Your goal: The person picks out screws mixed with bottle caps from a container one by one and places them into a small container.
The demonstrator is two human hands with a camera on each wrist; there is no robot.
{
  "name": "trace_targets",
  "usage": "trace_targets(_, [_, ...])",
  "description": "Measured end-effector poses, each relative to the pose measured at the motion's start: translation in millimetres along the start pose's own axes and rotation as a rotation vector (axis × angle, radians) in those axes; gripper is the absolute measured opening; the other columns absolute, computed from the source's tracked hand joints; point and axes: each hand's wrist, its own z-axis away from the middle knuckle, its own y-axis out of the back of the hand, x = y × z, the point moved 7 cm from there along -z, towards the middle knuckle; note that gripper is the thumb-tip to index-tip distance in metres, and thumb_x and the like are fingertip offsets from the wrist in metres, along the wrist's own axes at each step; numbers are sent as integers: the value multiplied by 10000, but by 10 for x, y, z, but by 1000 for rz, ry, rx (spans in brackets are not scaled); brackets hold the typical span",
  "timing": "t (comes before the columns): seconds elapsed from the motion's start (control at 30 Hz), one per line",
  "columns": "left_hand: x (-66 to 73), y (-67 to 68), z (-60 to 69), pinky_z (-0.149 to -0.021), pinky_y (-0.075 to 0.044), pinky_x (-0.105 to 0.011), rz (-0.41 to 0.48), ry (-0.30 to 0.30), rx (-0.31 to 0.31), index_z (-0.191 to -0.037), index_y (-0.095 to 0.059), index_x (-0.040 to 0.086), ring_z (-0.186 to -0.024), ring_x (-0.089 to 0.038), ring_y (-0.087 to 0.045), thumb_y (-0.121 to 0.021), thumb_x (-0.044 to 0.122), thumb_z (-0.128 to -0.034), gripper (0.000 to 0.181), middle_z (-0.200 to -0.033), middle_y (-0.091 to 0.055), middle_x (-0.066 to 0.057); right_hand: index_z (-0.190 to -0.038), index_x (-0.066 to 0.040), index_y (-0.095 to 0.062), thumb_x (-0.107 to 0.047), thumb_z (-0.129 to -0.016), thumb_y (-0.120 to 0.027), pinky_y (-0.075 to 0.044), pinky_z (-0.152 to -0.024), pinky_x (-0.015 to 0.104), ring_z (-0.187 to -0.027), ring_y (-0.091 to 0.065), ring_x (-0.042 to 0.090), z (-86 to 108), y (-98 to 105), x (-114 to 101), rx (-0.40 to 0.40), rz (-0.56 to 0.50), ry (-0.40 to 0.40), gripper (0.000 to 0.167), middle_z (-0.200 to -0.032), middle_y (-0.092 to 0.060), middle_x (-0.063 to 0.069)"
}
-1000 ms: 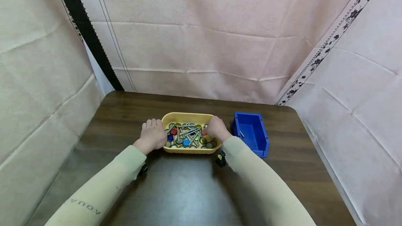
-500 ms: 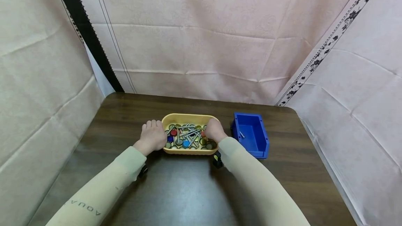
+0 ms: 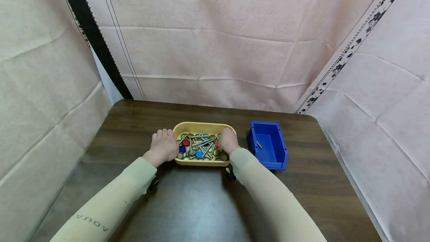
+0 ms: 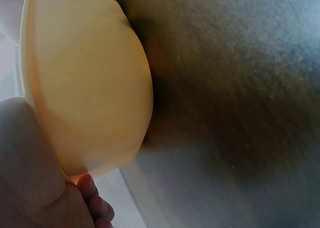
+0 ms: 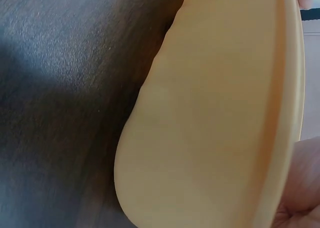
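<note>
A yellow tray [image 3: 188, 163] with rounded ends stands on the table, holding several bottle caps [image 3: 199, 154] in mixed colours and a tangle of silver screws or bolts [image 3: 203, 143]. My left hand [image 3: 162, 145] grips the tray's left end; the left wrist view shows the thumb at the rim and fingertips [image 4: 87, 183] below it. My right hand [image 3: 228, 140] reaches down inside the tray's right end, beside a red cap [image 3: 216, 143]. Its fingertips are hidden in both the head and right wrist views, so whether they pinch anything cannot be made out.
A blue bin [image 3: 277, 148] stands to the right of the tray, with one small silver screw [image 3: 259, 144] inside. Both sit on a dark wooden table [image 3: 188, 204]. Pale cloth [image 3: 215, 55] hangs behind the table and along its sides.
My right hand has shifted slightly left and down, further into the tray from its right rim. The left hand and the tray have stayed nearly still.
</note>
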Motion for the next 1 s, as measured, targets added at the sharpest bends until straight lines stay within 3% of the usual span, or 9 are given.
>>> trace_targets(0.13, [-8, -26, -8, -825, -297, -486, -6, 2, -4, -1052, -426, -53, -904, -348, -355, -458, 269, -971, 334, -950, -387, -182, -531, -165, -349, -47, -888, -633, -321, -490, 280, -472, -304, 150, 11, 9, 22, -1, -59, -15, 471, -508, -270, -18])
trace_targets(0.23, [-12, -37, -16, -833, -293, -490, -8, 4, -3, -1064, -424, -59, -912, -353, -352, -460, 271, -971, 345, -959, -389, -190, -527, -113, -512, -55, -876, -662, -356, -481, 275, -453, -369, 150, 16, 31, 43, -7, -135, -24, 384, -482, -382, -9])
trace_targets(0.33, [-9, -30, -16, -836, -291, -493, -9, 7, 1, -1073, -424, -63, -917, -357, -350, -461, 271, -969, 352, -963, -390, -193, -655, -40, -707, -56, -856, -683, -362, -439, 269, -424, -409, 138, 19, 48, 68, -43, -233, -39, 203, -487, -485, 5])
trace_targets(0.43, [-5, -19, -13, -838, -294, -493, -9, 10, 6, -1070, -425, -62, -917, -356, -351, -463, 274, -967, 354, -959, -390, -191, -718, -15, -737, -40, -854, -665, -368, -421, 271, -419, -441, 138, 34, 60, 104, -89, -367, -73, 156, -490, -511, 4])
trace_targets(0.53, [-5, -17, -11, -839, -296, -495, -8, 9, 7, -1064, -424, -63, -915, -357, -355, -463, 272, -966, 351, -953, -391, -192, -614, -32, -621, -25, -862, -636, -472, -507, 322, -503, -551, 203, 61, 75, 132, -124, -530, -88, 248, -509, -480, 15])
trace_targets(0.67, [-7, -30, -10, -836, -291, -493, -6, 10, -6, -1053, -419, -58, -909, -357, -352, -455, 265, -968, 336, -949, -388, -188, -630, -36, -528, -21, -860, -666, -539, -759, 440, -759, -679, 300, 88, 83, 159, -178, -712, -89, 269, -660, -579, 83])
trace_targets(0.8, [-2, -19, -9, -838, -293, -492, -8, 14, 0, -1041, -419, -55, -906, -356, -351, -461, 259, -964, 327, -948, -391, -189, -824, 3, -650, -55, -865, -691, -510, -838, 465, -852, -687, 281, 83, 108, 193, -210, -757, -78, 82, -917, -662, 132])
trace_targets(1.0, [-8, -16, -17, -828, -288, -487, 2, 11, -22, -1040, -413, -52, -903, -354, -343, -451, 255, -968, 318, -948, -382, -187, -1043, 44, -670, -55, -873, -691, -488, -880, 469, -843, -674, 228, 93, 230, 276, -238, -816, -77, 198, -1036, -650, 153])
